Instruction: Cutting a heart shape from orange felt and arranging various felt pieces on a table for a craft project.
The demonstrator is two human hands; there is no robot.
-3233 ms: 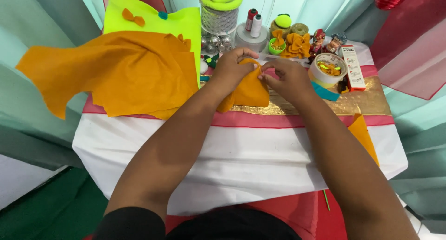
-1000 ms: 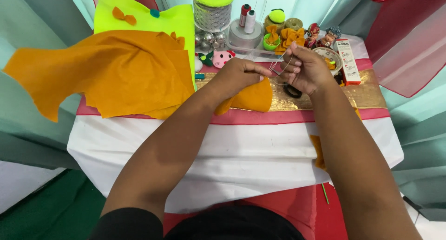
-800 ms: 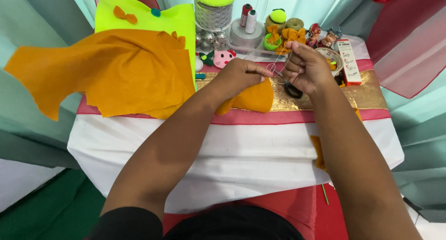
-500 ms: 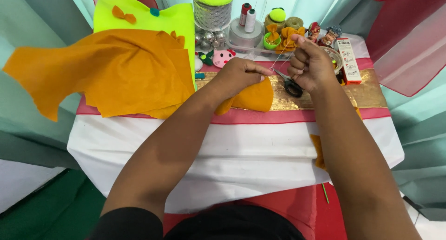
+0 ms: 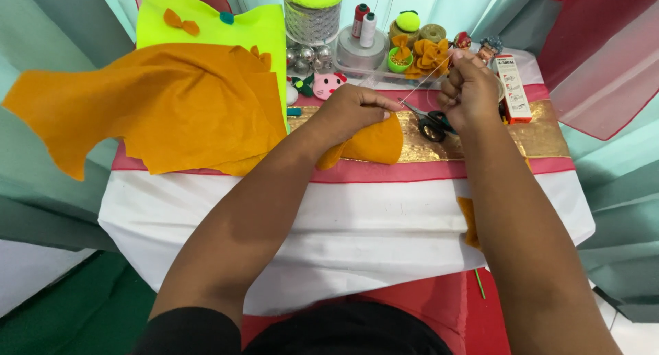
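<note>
Across the white-draped table (image 5: pixel 343 224) with its pink and gold band, a big crumpled sheet of orange felt (image 5: pixel 151 108) lies to the left over a neon yellow sheet (image 5: pixel 213 25), probably kept there as stock within reach. At the middle, the left hand (image 5: pixel 353 111) is closed in a pinch on a small folded orange felt piece (image 5: pixel 374 143), steadying it against the table edge. The right hand (image 5: pixel 470 90) is closed narrow on a thin thread (image 5: pixel 425 77), drawn taut and slanting up from the felt, apparently to tighten a stitch. Scissors (image 5: pixel 432 125) lie between the hands. Right of them lies a long white-and-red box (image 5: pixel 509 87), its small print ignored.
</note>
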